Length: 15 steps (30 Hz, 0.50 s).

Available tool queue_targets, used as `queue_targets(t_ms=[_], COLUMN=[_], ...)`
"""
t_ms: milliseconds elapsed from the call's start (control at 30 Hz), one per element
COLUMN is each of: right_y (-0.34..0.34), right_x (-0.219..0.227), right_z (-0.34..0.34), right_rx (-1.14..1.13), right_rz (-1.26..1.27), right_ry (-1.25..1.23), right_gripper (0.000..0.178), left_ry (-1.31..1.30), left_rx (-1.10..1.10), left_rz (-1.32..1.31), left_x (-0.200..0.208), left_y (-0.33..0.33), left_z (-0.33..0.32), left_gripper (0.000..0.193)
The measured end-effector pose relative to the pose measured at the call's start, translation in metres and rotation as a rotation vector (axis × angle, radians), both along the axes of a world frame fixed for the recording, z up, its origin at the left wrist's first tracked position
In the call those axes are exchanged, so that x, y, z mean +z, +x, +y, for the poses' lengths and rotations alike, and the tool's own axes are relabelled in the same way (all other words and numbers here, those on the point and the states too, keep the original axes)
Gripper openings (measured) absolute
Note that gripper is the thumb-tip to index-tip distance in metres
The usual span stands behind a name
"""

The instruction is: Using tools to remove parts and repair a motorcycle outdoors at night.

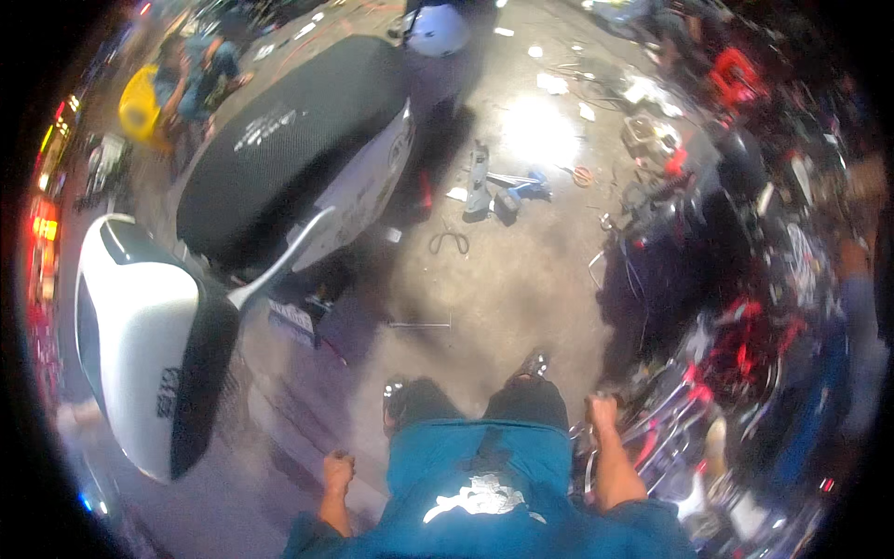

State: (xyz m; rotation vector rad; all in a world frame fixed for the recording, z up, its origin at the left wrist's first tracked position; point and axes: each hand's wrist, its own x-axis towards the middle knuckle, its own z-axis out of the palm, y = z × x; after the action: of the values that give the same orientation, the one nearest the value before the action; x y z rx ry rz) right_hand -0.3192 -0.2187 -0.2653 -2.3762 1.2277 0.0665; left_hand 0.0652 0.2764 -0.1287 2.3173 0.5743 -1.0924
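Observation:
My left hand hangs low beside my body, its fingers curled closed with nothing visible in them. On the other side, my right hand is also closed, and nothing shows sticking out of it. Nearest to it, lower right, is a blurred heap of metal parts and tubing; whether the hand touches any of it I cannot tell. To my left stands a scooter with a black patterned seat and a white-and-black rear top box. A thin metal rod lies on the floor ahead of my feet.
Farther ahead on the floor lie a grey tool-like piece, a blue item and a dark loop-shaped piece. A pale helmet is beyond the seat. Dark bulky clutter lines the right. Someone crouches far left by a yellow object.

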Motion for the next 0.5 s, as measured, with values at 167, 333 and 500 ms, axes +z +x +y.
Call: queue_targets(t_ms=[167,333,500], right_y=[0.156,0.270,0.254], right_x=[0.077,0.033,-0.167], right_z=[-0.115,-0.182,-0.287], right_rx=[-0.228,-0.487,0.048], right_rz=[-0.145,-0.180,-0.178], right_ry=[0.505,0.706,0.634], right_gripper=[0.013,0.020,0.021], left_ry=[0.027,-0.289,-0.188], left_rx=[-1.203,0.072,0.134], left_rz=[-0.312,-0.093,-0.111], left_x=[-0.036,-0.086,-0.133], left_y=[-0.121,-0.132,-0.071], left_z=[0.016,-0.069,-0.162], left_gripper=[0.014,0.012,0.026])
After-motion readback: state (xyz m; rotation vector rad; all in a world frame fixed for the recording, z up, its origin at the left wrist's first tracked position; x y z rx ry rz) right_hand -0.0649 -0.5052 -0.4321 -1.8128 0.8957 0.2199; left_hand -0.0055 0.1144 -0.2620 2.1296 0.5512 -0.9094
